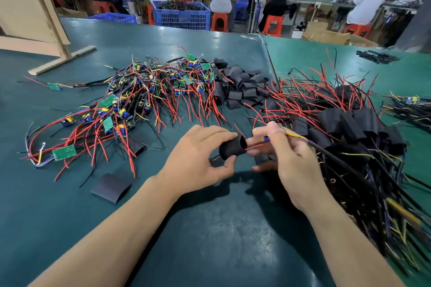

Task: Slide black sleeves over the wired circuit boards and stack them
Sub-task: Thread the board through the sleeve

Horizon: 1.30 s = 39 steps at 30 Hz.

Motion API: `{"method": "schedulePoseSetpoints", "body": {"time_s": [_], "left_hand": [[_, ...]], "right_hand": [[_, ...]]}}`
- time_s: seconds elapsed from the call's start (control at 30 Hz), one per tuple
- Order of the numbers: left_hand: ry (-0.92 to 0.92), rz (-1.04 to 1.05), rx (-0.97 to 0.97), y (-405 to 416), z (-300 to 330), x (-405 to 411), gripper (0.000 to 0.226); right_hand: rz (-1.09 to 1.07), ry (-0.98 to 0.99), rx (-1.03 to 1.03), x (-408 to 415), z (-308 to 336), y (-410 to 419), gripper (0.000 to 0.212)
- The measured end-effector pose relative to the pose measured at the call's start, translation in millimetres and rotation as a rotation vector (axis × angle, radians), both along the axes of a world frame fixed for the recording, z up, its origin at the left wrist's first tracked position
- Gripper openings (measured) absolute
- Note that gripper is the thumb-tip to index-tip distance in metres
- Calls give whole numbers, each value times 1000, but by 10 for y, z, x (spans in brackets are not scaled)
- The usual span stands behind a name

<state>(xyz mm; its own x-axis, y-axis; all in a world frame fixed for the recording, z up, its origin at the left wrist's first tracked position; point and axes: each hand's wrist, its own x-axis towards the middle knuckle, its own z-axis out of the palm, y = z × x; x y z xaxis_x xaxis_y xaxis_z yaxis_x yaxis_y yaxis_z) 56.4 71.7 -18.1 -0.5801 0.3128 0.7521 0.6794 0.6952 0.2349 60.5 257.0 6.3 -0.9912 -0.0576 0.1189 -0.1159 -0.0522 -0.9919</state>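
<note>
My left hand (196,161) grips a black sleeve (232,149) between thumb and fingers, its open mouth turned to the right. My right hand (288,158) pinches a wired circuit board (266,138), mostly hidden by my fingers. The board's red wire (256,146) runs into the sleeve's mouth, and its yellow and black wires trail off to the right. A tangle of bare wired boards (144,91) lies at the left. Loose black sleeves (242,88) are heaped behind. Sleeved boards (345,123) are piled at the right.
Two flat black sleeves (112,187) (137,147) lie on the green table (210,228) near my left arm. A wooden stand (63,58) is at the far left. Blue crates (182,15) and seated workers are beyond the table's far edge.
</note>
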Motion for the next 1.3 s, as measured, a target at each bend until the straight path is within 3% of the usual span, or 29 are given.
{"method": "schedulePoseSetpoints", "body": {"time_s": [0.07,0.17,0.27,0.43,0.5,0.67,1.03,1.3], "left_hand": [[7,5,13,-17,5,-3,37],[29,-29,1,0,16,-2,36],[64,-58,14,29,14,17,36],[105,-76,11,92,23,30,31],[90,-98,8,117,28,31,27],[-33,-132,5,93,15,30,39],[-94,-115,174,102,61,92,50],[-171,-108,241,90,34,67,50]], "right_hand": [[2,-7,-7,-8,-13,11,37],[-54,65,75,-26,-30,42,24],[-69,165,0,-28,-20,57,9],[-158,215,31,-14,-67,7,10],[-146,193,57,4,-88,-29,16],[-159,107,-112,-19,-85,-33,12],[-62,-99,-308,-8,19,-7,8],[8,-49,-182,35,29,1,1]]}}
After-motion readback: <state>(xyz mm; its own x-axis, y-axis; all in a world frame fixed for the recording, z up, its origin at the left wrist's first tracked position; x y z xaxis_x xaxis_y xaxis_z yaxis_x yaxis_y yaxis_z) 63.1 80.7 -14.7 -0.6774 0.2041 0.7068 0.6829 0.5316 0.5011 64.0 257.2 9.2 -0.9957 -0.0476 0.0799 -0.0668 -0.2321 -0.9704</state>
